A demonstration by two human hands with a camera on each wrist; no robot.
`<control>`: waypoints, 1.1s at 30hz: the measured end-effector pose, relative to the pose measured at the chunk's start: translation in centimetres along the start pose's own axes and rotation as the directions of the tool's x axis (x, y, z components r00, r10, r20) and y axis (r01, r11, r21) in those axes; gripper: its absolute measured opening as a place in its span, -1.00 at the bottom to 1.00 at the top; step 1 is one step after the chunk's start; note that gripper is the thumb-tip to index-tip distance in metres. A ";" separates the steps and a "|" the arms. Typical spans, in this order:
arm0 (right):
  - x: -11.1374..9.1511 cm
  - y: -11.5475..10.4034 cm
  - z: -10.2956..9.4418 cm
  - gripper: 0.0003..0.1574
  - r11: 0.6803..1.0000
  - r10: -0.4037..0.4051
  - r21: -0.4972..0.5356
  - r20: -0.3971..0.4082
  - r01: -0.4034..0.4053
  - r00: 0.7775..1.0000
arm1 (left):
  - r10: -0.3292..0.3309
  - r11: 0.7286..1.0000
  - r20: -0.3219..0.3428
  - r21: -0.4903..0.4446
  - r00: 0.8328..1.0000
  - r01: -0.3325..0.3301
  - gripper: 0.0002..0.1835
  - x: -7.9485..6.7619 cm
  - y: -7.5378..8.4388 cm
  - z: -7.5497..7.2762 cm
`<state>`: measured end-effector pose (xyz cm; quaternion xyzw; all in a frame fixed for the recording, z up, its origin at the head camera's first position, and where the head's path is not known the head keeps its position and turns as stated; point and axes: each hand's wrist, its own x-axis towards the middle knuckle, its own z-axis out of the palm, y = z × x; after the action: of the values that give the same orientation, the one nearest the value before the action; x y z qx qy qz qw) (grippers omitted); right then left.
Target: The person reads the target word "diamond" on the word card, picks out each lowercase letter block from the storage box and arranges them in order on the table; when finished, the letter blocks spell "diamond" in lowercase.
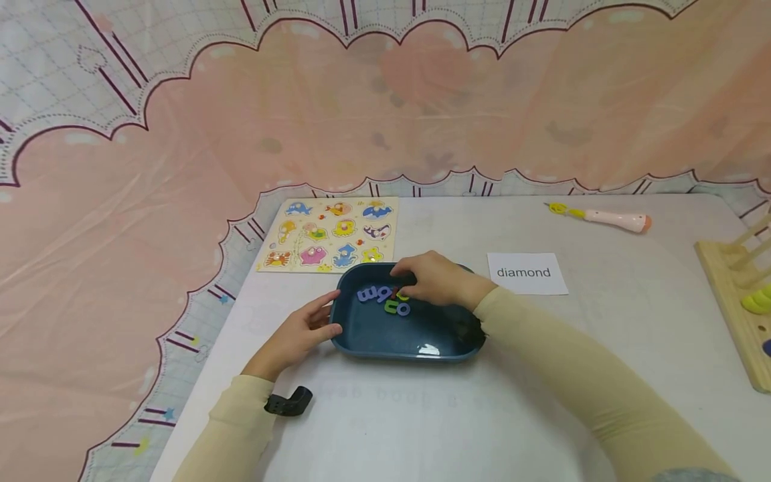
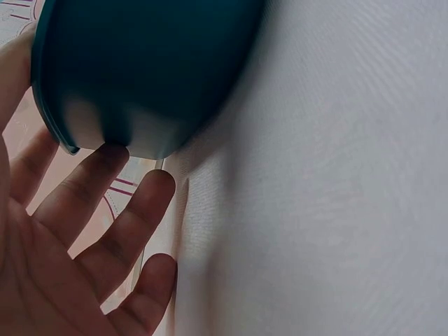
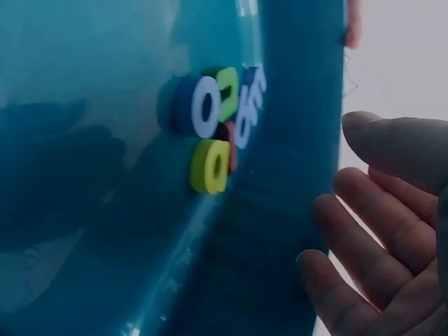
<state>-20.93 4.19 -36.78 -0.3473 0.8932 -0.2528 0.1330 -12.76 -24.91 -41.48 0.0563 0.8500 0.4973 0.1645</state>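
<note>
A dark blue tray (image 1: 385, 345) stands on the table with several small letters gathered toward its far left part. Among them are a purple m (image 1: 367, 294), a green n (image 1: 391, 306), a purple o (image 1: 403, 309) and a yellow letter (image 3: 210, 166). A red piece is partly covered by the others. My left hand (image 1: 295, 341) touches the tray's left end with loosely spread fingers and thumb; in the left wrist view a fingertip (image 2: 115, 152) rests against its outer wall. Over the tray's far side, my right hand (image 1: 436, 278) reaches near the letters, holding nothing visible between its fingers.
A sea-animal puzzle board (image 1: 328, 234) lies behind the tray, and a white card reading "diamond" (image 1: 527, 273) is at its right. Farther back lies a pink-handled tool with a yellow end (image 1: 614, 219). A wooden peg stand (image 1: 731, 301) occupies the right edge.
</note>
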 end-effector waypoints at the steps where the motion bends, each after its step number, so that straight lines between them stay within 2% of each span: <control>1: 0.2 0.0 0.2 -0.52 1.000 0.006 0.003 0.008 -0.006 1.000 | 0.001 1.000 0.001 0.001 1.000 -0.001 -0.22 0.0 0.0 0.0; 10: 1.3 0.4 1.4 -0.53 1.000 0.021 0.018 0.051 -0.021 0.998 | -0.011 1.000 -0.006 0.000 1.000 0.011 -0.22 0.1 -0.2 0.0; 18: 1.8 0.3 2.3 -0.51 0.996 0.091 0.012 0.089 -0.092 0.992 | 0.003 1.000 0.004 -0.002 1.000 -0.003 -0.22 0.1 -0.2 -0.1; 33: 2.4 0.4 2.9 -0.53 0.996 0.085 -0.030 0.109 -0.083 0.990 | -0.004 1.000 -0.004 0.009 1.000 0.004 -0.21 0.1 -0.3 0.0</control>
<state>-21.69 1.71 -39.56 -0.3246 0.9015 -0.2158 0.1883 -12.81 -24.99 -41.76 0.0546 0.8525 0.4934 0.1637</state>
